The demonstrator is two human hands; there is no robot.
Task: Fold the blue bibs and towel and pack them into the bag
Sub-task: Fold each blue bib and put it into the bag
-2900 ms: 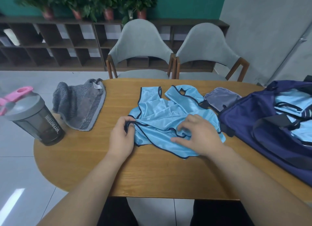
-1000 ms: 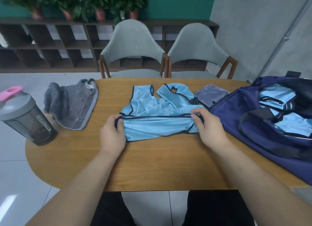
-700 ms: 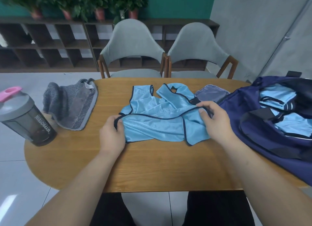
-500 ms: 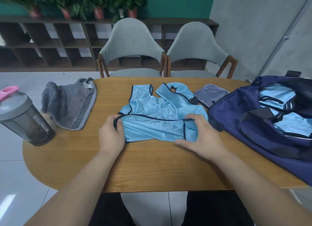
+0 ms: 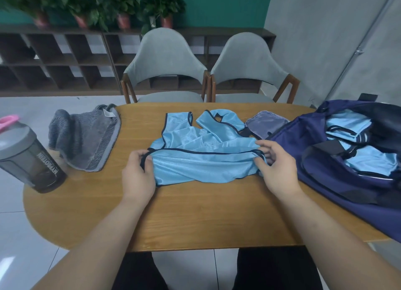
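A light blue bib (image 5: 201, 157) with dark trim lies half folded in the middle of the wooden table (image 5: 195, 214). My left hand (image 5: 138, 177) pinches its left edge. My right hand (image 5: 275, 166) pinches its right edge beside the bag. The navy bag (image 5: 325, 159) lies open at the right, with folded blue bibs (image 5: 347, 125) inside it. A grey towel (image 5: 84, 138) lies crumpled at the table's far left.
A dark shaker bottle (image 5: 30, 159) with a grey lid and pink cap stands at the left edge. A small purple pouch (image 5: 264, 122) lies against the bag. Two grey chairs (image 5: 167, 66) stand behind the table, before a low shelf with plants.
My right hand moved from pressing the bib's near right corner to pinching its right edge. The folded edge now runs straight between both hands. My left hand has kept its hold.
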